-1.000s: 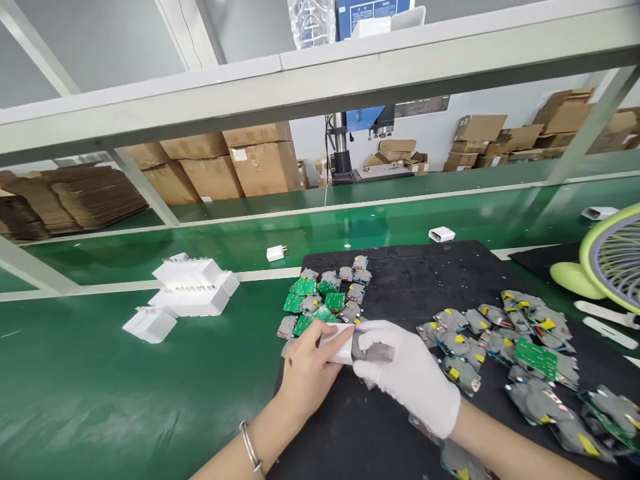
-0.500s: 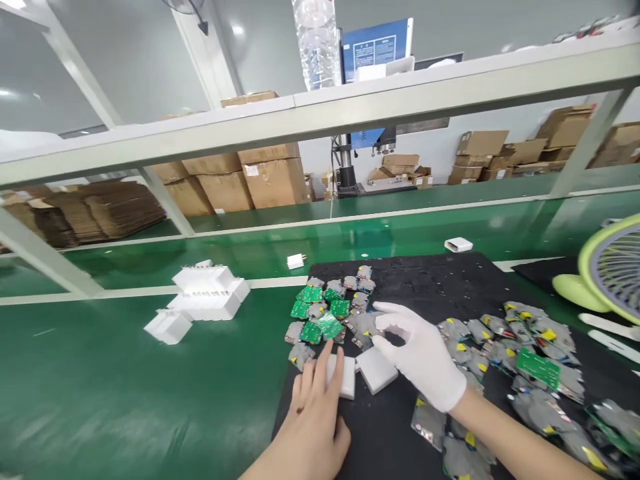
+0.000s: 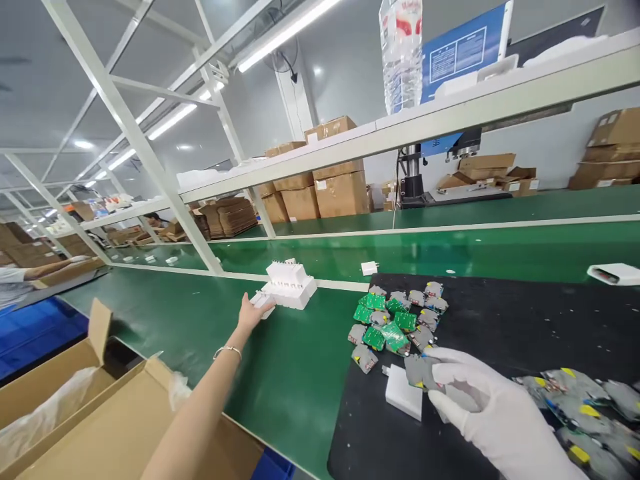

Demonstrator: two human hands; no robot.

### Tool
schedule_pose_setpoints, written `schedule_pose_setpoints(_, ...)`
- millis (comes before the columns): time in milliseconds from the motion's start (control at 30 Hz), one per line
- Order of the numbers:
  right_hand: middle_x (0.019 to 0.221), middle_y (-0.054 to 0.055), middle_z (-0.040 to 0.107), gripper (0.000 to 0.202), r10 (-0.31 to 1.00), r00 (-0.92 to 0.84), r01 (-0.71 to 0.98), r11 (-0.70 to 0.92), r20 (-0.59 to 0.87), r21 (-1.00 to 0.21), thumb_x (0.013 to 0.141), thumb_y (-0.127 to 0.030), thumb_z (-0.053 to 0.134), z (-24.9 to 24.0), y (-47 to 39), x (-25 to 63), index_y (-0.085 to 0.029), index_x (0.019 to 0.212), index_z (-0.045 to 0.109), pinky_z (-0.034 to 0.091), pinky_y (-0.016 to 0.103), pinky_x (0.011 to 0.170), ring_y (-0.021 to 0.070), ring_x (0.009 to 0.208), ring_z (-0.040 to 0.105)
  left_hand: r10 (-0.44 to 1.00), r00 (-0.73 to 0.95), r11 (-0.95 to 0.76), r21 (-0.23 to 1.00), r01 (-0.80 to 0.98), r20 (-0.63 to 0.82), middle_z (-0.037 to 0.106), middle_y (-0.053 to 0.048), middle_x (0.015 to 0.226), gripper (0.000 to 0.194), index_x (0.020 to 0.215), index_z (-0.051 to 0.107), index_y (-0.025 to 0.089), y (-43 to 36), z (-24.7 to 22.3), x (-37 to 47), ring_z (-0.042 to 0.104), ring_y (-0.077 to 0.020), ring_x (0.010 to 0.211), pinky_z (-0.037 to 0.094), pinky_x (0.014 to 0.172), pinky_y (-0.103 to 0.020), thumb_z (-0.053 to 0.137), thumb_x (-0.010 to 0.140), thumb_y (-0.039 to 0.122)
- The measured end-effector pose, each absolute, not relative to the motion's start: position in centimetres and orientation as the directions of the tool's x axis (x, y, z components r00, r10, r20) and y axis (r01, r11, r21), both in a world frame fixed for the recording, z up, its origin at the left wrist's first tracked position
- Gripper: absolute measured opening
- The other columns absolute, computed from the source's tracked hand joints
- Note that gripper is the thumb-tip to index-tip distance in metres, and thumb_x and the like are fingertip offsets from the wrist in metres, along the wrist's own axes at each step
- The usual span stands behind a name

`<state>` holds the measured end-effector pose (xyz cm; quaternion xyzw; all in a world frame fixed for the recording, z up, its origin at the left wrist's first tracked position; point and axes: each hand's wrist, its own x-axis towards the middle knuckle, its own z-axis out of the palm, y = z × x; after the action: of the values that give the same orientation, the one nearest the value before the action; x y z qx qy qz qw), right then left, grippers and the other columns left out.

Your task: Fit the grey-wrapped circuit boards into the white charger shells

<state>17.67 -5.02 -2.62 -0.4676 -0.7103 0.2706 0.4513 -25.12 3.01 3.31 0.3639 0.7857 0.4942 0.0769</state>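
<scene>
My left hand (image 3: 250, 315), bare with a bracelet at the wrist, reaches to the front of the stacked white plug chargers (image 3: 293, 287). Its fingers and thumb close around a white charger block (image 3: 262, 303) at the near end of the stack. My right hand (image 3: 480, 400), in a white glove, pinches a grey-wrapped circuit board (image 3: 419, 371) between thumb and fingers, above the black mat. Just left of this board a white charger (image 3: 404, 393) lies on the mat, its plug end towards the back. Beyond it sits a cluster of green circuit boards (image 3: 395, 337) with grey wrapping.
More grey-wrapped boards (image 3: 590, 413) are piled at the right of the black mat (image 3: 500, 313). A small white plug (image 3: 369, 268) and a white casing (image 3: 613, 274) lie further back. An open cardboard box (image 3: 100, 427) stands at the lower left. A shelf beam (image 3: 350, 143) crosses overhead.
My left hand has left the white blocks on the mat and moved to the charger stack; one block is visible there now. My right hand now holds a grey-wrapped board. The view has turned left.
</scene>
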Motion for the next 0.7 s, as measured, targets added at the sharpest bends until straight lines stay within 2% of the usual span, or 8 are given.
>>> schedule_pose_setpoints(133,0.110,0.008,0.064,0.008,0.936,-0.097,0.295,0.352,0.339,-0.888,0.069,-0.025,0.065,-0.8,-5.0,17.4,-0.018,0.073,0.066,0.055,0.024,0.080,0.0211,0.092,0.065,0.646,-0.762,0.102,0.987,0.123,0.028,0.057,-0.008,0.112,0.031,0.113,0.053,0.015,2.3,3.7,-23.8,0.058,-0.0196,0.094,0.051,0.079,-0.040,0.053,0.086,0.030)
schedule_pose_setpoints(267,0.106,0.008,0.065,0.010,0.925,-0.045,0.285,0.373,0.377,-0.883,0.068,-0.027,0.065,0.0,-5.4,17.2,-0.019,0.073,0.066,0.056,0.023,0.078,0.0201,0.088,0.066,0.801,-0.593,-0.072,0.971,-0.228,-0.080,0.065,-0.004,0.098,0.027,0.105,0.056,0.017,0.1,4.4,-19.1,0.063,-0.0150,0.082,0.054,0.073,-0.031,0.038,0.089,0.029)
schedule_pose_setpoints(333,0.108,0.008,0.064,0.008,0.905,-0.029,0.298,0.412,0.423,-0.861,0.069,-0.027,0.065,0.2,-6.0,16.9,-0.019,0.072,0.065,0.056,0.024,0.077,0.0201,0.088,0.066,0.881,-0.454,-0.046,0.934,-0.355,-0.129,0.067,-0.007,0.095,0.028,0.098,0.060,0.015,-1.6,4.2,-15.3,0.065,-0.0162,0.079,0.055,0.073,-0.031,0.039,0.085,0.028)
schedule_pose_setpoints(433,0.109,0.009,0.064,0.007,0.882,-0.015,0.331,0.449,0.471,-0.830,0.070,-0.026,0.064,0.6,-7.3,16.4,-0.019,0.068,0.065,0.057,0.023,0.069,0.0194,0.081,0.067,0.945,-0.221,0.108,0.869,-0.483,-0.240,0.069,-0.013,0.092,0.025,0.089,0.064,0.010,-4.4,3.2,-9.0,0.066,-0.0189,0.073,0.056,0.070,-0.033,0.048,0.079,0.026)
schedule_pose_setpoints(467,0.108,0.009,0.065,0.006,0.872,-0.029,0.349,0.467,0.489,-0.812,0.071,-0.025,0.063,0.7,-7.7,16.2,-0.020,0.068,0.065,0.057,0.024,0.069,0.0195,0.080,0.067,0.954,-0.090,0.177,0.777,-0.604,-0.287,0.069,-0.011,0.094,0.023,0.087,0.065,0.012,-5.3,2.7,-7.1,0.066,-0.0188,0.075,0.055,0.072,-0.033,0.050,0.078,0.026)
schedule_pose_setpoints(567,0.107,0.007,0.065,0.005,0.809,-0.084,0.382,0.566,0.582,-0.731,0.071,-0.019,0.062,1.0,-8.6,15.8,-0.021,0.071,0.066,0.056,0.027,0.078,0.0190,0.087,0.066,0.965,0.081,0.222,0.608,-0.763,-0.251,0.070,-0.009,0.092,0.023,0.082,0.067,0.014,-7.4,1.0,-2.9,0.066,-0.0212,0.084,0.053,0.077,-0.035,0.047,0.081,0.025)
schedule_pose_setpoints(700,0.106,0.004,0.066,0.018,0.686,-0.202,0.417,0.706,0.699,-0.573,0.072,-0.010,0.056,0.9,-9.1,15.8,-0.023,0.078,0.066,0.054,0.024,0.082,0.0160,0.093,0.064,0.972,0.216,0.232,0.546,-0.805,-0.095,0.071,-0.009,0.092,0.032,0.089,0.070,0.016,-8.6,-1.4,-0.8,0.065,-0.0240,0.088,0.051,0.080,-0.038,0.044,0.080,0.032)
